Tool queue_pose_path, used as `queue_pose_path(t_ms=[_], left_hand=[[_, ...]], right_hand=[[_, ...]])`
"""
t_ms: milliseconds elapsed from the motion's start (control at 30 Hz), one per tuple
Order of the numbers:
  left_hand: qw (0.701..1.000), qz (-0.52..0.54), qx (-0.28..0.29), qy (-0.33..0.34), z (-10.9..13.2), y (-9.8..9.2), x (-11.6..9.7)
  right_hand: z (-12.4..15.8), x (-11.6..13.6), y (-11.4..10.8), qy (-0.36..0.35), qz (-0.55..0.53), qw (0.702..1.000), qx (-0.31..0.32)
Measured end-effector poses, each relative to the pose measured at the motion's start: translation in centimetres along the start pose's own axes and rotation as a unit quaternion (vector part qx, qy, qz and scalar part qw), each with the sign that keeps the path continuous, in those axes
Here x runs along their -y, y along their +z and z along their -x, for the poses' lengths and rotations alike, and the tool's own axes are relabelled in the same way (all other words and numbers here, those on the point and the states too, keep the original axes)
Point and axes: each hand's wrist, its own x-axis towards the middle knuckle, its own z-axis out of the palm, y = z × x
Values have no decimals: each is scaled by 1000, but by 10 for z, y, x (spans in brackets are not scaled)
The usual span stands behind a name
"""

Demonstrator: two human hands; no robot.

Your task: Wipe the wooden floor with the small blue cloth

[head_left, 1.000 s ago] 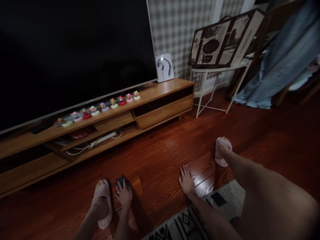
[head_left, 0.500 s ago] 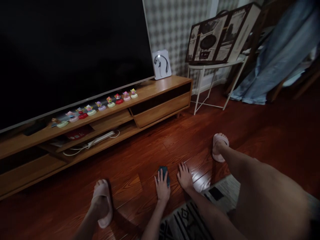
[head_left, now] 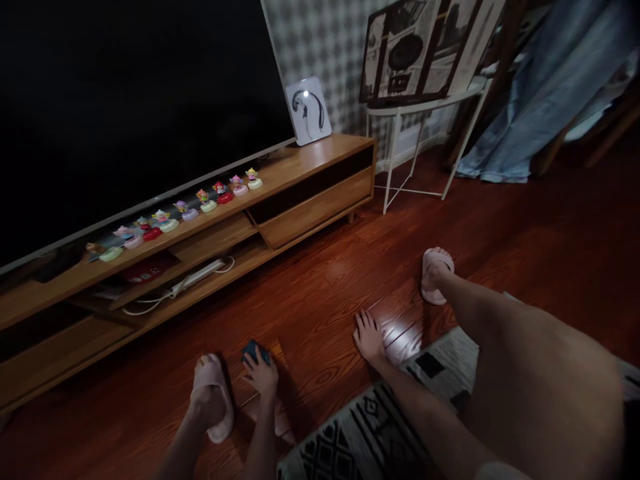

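Down low, the left hand (head_left: pixel 263 378) presses on a small dark blue cloth (head_left: pixel 251 349), fingers curled over its near edge, pinning it to the wood floor (head_left: pixel 320 293). The cloth peeks out at 11 o'clock from the fingertips; how it is folded is too dark to tell. At 9 o'clock, just beside the hand, is a foot in a pink slipper (head_left: pixel 215 400). At 2 o'clock, well apart, the right hand (head_left: pixel 369 340) lies flat and open on the floor, holding nothing. A patterned rug (head_left: pixel 360 433) starts just behind both hands, its near end cut off by the frame. Farther out at 1 o'clock, the other slipper (head_left: pixel 434 270) rests on the boards.

Toward 11 o'clock runs a long wooden TV stand (head_left: pixel 310 213). Its top carries a row of small colourful figurines (head_left: pixel 200 200) in front of the dark television (head_left: pixel 125 100), and a white box (head_left: pixel 307 110) at the right end. The open shelf below holds a white power strip (head_left: pixel 197 275) with its cord and a red thing (head_left: pixel 145 270) too dim to identify. The slot at the stand's right end is black inside. At 1 o'clock, a white side table (head_left: pixel 425 107) bears a leaning framed picture (head_left: pixel 425 47), its top cut off.
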Motion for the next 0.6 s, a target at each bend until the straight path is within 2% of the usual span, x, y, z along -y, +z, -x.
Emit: queue_pose_path(t_ms=[67,133,333,400,500,600], left_hand=[[1000,9,8,25,12,2,-9],[998,19,5,54,26,11,-32],[984,66,-1,164,70,54,-150],[980,78,-12,184,77,61,-175],[973,85,-22,215,68,59,-183],[975,77,-24,207,33,45,-170]], right_hand=[[0,0,1,-3,-1,1000,-6],[1,0,1,-5,-1,1000,-14],[3,2,4,-23,-6,999,-35],[4,2,5,-28,-16,999,-32],[5,1,5,-33,-26,999,-17],[6,0,5,-31,-30,999,-3]])
